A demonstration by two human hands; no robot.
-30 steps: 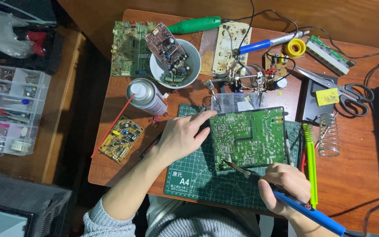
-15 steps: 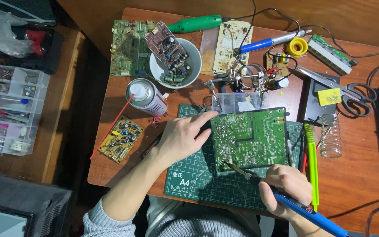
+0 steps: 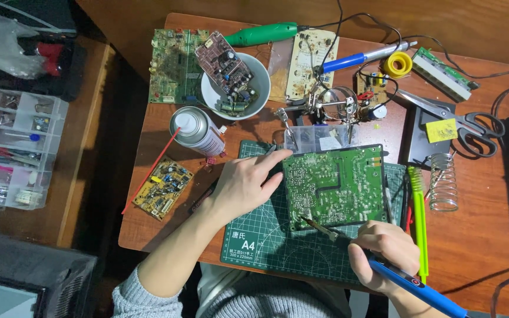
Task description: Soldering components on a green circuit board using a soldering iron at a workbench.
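Green flat circuit board (image 3: 334,185) lies on the dark green cutting mat (image 3: 266,235), which sits on the brown wooden surface (image 3: 490,247). The person's left hand (image 3: 245,182) rests flat on the mat, and its fingers (image 3: 275,159) touch the left edge of the board. This hand is spread out and grasps nothing.

The right hand (image 3: 381,250) is at the bottom right of the board. Its grip is clenched around a blue pen-shaped soldering iron (image 3: 410,285). The thin metal tip of the iron touches the bottom edge of the board.

Just right of the board lies a light green plastic stick tool (image 3: 419,224). Near it sits a silver wire coil stand (image 3: 444,182). Black-handled scissors (image 3: 472,126) lie further up on the right, next to a small yellow square pad (image 3: 441,131).

Above the board stands a small clear plastic box (image 3: 322,138), and behind it a metal helper stand with clips and a round glass (image 3: 334,106). A silver spray can with a thin red straw (image 3: 198,132) lies left of the mat. Close to it is a small yellow circuit board (image 3: 162,188). A white round bowl (image 3: 234,88) holds another small board and tiny parts. A green fat-handled tool (image 3: 263,34) and a yellow roll of wire (image 3: 397,63) lie at the far edge
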